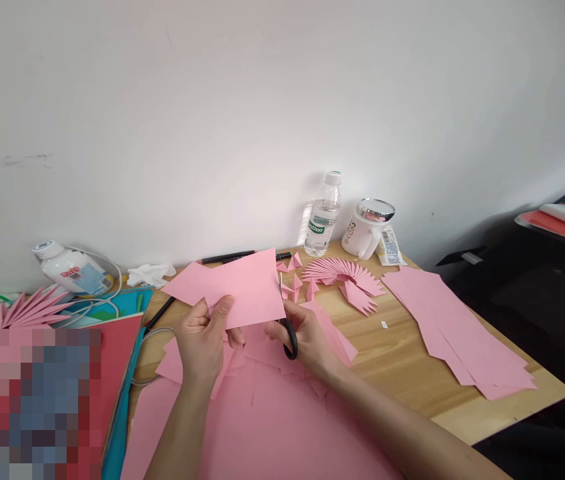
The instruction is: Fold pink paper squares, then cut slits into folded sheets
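Between thumb and fingers, my left hand (205, 337) grips a flat piece of pink paper (250, 287), raised above the desk. My right hand (307, 333) is closed round black-handled scissors (290, 339). The scissor blades stand at the paper's right edge; whether they touch it I cannot tell. Beneath both hands lie loose pink sheets (282, 427), partly hidden by my forearms. Several small folded pink pieces (295, 287) sit just beyond the scissors, beside a curved chain of folded pink paper (337, 270).
A water bottle (323, 217) and a lidded white mug (366, 230) stand by the wall. Pink strips (457, 333) lie at the desk's right side. On the left are a tipped white bottle (75, 269), cables, a folded pink fan (25, 310) and a red folder (120, 360).
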Available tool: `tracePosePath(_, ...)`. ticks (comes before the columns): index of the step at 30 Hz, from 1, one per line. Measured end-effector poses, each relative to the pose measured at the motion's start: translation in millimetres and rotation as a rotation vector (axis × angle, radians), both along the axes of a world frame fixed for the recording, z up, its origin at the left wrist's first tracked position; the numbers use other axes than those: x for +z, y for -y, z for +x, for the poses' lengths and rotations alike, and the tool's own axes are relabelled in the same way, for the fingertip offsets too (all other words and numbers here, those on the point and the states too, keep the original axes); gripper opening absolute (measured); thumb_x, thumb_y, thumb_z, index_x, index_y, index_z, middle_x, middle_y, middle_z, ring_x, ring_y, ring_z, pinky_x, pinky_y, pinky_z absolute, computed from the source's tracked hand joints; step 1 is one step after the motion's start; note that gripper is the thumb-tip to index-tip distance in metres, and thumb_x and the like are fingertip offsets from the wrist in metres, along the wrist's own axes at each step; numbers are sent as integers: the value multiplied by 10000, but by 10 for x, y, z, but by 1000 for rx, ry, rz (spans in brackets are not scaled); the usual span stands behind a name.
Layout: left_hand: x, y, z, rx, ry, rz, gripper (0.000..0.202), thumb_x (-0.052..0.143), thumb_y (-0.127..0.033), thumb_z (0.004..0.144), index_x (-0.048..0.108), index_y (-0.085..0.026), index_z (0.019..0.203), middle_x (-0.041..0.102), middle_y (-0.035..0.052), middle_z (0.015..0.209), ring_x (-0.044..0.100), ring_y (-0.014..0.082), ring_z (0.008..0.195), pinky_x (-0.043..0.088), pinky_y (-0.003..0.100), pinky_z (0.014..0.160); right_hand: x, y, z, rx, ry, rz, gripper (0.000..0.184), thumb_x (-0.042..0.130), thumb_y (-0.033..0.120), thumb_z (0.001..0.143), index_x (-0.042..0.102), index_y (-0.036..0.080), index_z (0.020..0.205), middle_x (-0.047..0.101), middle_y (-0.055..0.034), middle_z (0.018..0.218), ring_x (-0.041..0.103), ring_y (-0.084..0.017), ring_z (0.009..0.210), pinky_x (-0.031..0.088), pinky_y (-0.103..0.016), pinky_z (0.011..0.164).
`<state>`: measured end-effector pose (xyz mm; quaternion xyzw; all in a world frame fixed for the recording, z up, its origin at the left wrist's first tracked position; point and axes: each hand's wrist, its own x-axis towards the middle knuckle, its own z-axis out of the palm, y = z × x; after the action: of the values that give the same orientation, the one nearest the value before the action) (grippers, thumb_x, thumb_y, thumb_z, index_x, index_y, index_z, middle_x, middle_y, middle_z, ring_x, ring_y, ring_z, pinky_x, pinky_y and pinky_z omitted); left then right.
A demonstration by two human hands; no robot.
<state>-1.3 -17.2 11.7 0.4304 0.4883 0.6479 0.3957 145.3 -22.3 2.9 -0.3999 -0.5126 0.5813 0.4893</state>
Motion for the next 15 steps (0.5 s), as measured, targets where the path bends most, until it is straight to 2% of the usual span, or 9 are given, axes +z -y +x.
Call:
tracePosePath(8,11,-5,-1,13,6,-7,219,658,-269,704,505,-173,581,514,-60,360,435,105,255,350,225,271,-19,4,-2,-42,30,2,223,698,327,619,535,179,648,381,55,547,409,-96,519,324,-225,510)
tracePosePath(15,30,-12,0,22,73,-51,231,673,-290,679,489,-178,596,506,-64,360,422,102,252,337,224,270,-21,7,-2,-64,28,-34,258,672,371,641,498,183,613,427,50,538,444,-101,505,353,-234,508)
